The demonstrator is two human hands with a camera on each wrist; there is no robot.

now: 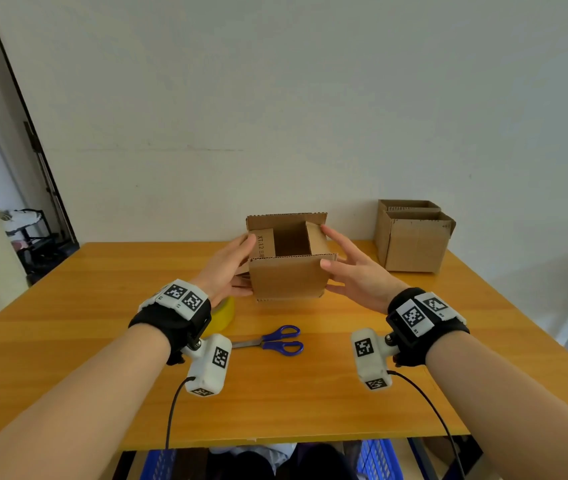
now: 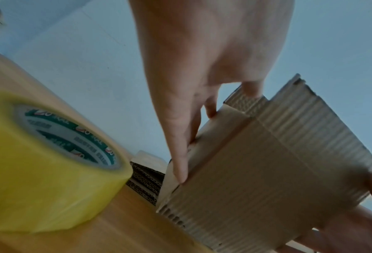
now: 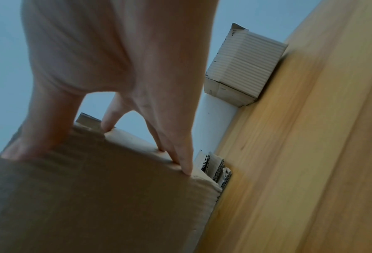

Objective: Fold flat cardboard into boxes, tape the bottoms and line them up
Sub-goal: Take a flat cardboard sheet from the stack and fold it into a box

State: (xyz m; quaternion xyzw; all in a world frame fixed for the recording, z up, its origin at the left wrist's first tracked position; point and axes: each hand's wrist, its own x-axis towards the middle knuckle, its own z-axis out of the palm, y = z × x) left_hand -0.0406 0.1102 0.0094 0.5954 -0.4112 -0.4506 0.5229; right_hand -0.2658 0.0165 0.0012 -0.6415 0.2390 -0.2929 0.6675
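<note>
Wooden table (image 1: 67, 341) against a pale wall carries everything; between the two hands, just ahead of both wrists, stands the half-formed box (image 1: 287, 277), its opening upward with flaps raised. The left hand (image 1: 228, 268) lies flat against the box's left side, fingers straight, and the right hand (image 1: 355, 271) mirrors it on the right side, fingers spread and straight, thumb on the front panel; neither curls round anything, so the box is only squeezed between two palms. That is the likely weak point: uneven pressure could skew the walls back toward flat, or let the box slip out and tip, and the loose flaps seen under its base in the wrist views could spring open before any tape reaches them. Just under the left wrist sits the yellow tape roll (image 1: 221, 315), close enough to be knocked as that hand draws back. Nearer the person than both hands lie blue-handled scissors (image 1: 275, 341), right where the box might be set down for taping. Beyond the right hand, well apart by the wall, stand two finished boxes (image 1: 414, 244), touching each other; a box carried carelessly to join that row could nudge them.
</note>
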